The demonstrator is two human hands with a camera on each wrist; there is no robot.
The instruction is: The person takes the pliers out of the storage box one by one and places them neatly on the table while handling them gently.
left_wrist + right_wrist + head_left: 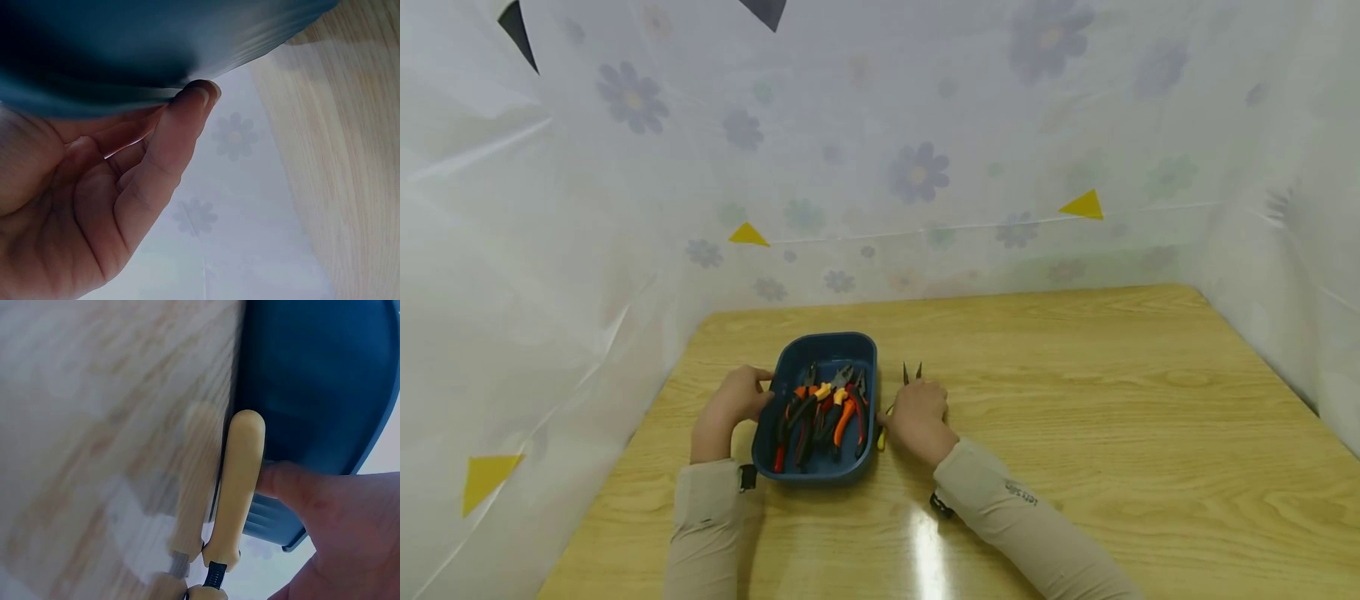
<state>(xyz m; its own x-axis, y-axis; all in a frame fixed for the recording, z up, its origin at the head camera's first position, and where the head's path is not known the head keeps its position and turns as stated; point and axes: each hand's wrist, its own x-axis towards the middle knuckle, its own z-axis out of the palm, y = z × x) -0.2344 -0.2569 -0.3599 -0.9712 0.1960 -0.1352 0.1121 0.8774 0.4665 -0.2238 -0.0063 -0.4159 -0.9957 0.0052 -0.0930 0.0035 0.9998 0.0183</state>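
On the table stands a deep blue plastic box [852, 477], which holds several pliers [820, 417] with red, black and orange handles. My left hand [735, 406] is at the box's left side, its fingertips against the outer wall; the left wrist view shows those fingers [159, 156] fairly straight. Just right of the box, my right hand [917, 417] grips long-nose pliers with yellow handles [236, 487]. Their two thin tips [918, 372] stick out spread apart beyond the fingers. One handle lies close along the box's wall, with my right thumb [290, 487] against it. The palm covers the pliers' middle.
The wood-grain table [1097, 400] extends far to the right and has a glossy, reflective top. White flowered sheeting [880, 150] hangs behind the table and along both sides, with yellow triangles [1084, 206] on it.
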